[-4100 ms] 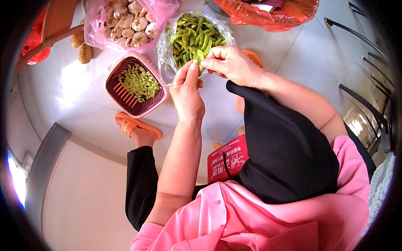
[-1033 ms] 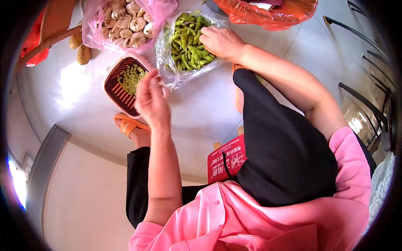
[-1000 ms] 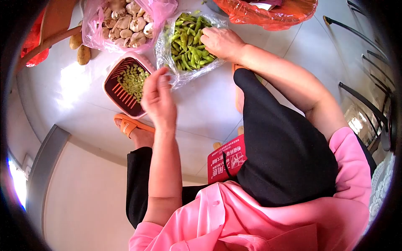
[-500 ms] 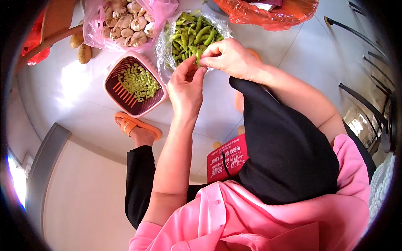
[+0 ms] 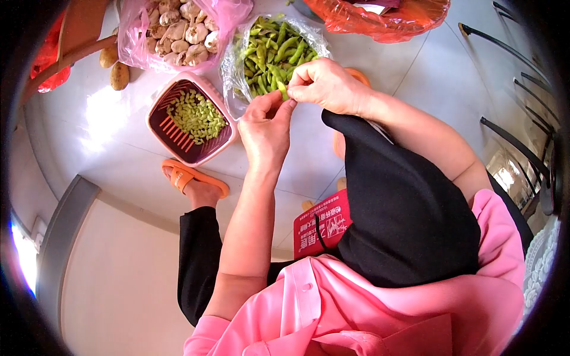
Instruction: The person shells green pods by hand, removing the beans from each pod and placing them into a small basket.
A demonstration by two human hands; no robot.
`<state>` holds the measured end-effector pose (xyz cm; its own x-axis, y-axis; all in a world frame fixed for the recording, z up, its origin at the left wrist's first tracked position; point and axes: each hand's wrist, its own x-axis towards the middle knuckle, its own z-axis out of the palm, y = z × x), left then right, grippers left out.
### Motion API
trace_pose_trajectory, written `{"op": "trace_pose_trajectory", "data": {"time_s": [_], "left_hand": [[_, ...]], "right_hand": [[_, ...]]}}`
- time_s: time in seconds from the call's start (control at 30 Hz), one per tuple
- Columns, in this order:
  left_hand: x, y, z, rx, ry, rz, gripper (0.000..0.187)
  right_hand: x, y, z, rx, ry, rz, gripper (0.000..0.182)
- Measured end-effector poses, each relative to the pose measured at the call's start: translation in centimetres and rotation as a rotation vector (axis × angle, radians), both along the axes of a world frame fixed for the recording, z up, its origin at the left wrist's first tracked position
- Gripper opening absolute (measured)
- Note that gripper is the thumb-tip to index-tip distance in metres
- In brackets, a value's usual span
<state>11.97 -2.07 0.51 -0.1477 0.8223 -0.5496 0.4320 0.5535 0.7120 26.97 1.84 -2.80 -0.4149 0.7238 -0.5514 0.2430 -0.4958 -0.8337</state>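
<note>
A green edamame pod (image 5: 283,91) is pinched between my two hands, partly hidden by the fingertips. My left hand (image 5: 265,127) closes thumb and forefinger at its lower end. From the upper right, my right hand (image 5: 326,86) grips the pod with bent fingers. Just beyond them, a clear plastic bag (image 5: 230,65) holds many whole edamame pods (image 5: 270,50). To the left of my left hand stands a pink and brown plastic basket (image 5: 159,121), with shelled green beans (image 5: 198,115) on its bottom.
A pink bag (image 5: 132,38) of garlic bulbs (image 5: 196,34) sits at the upper left, beside potatoes (image 5: 120,76). A red plastic bag (image 5: 398,29) lies at the top right. Dark metal legs (image 5: 504,44) stand at the right. A red box (image 5: 309,237) is between my legs.
Both hands have shifted slightly, with the fingertips lower and a little to the right. The pod has moved with them. The basket and bags have stayed where they were.
</note>
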Motion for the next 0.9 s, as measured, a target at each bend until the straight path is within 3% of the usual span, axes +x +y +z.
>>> {"op": "trace_pose_trajectory", "data": {"time_s": [0.17,0.33,0.47,0.53,0.9], "left_hand": [[0.2,-0.6,0.0,0.024,-0.024,0.012,0.021],[0.0,-0.2,0.7,-0.039,-0.120,0.080,0.025],[-0.3,-0.1,0.8,-0.082,-0.049,0.054,0.025],[0.0,-0.4,0.9,0.063,0.014,-0.012,0.020],[0.2,-0.2,1.5,-0.016,-0.009,-0.013,0.017]], "right_hand": [[0.0,0.0,0.5,0.025,-0.024,0.067,0.013],[-0.3,-0.5,0.1,0.002,0.029,-0.055,0.011],[-0.1,-0.4,0.8,-0.089,0.053,-0.021,0.012],[-0.2,-0.5,0.7,0.025,0.006,0.007,0.012],[0.1,-0.3,1.1,0.015,0.073,0.006,0.011]]}}
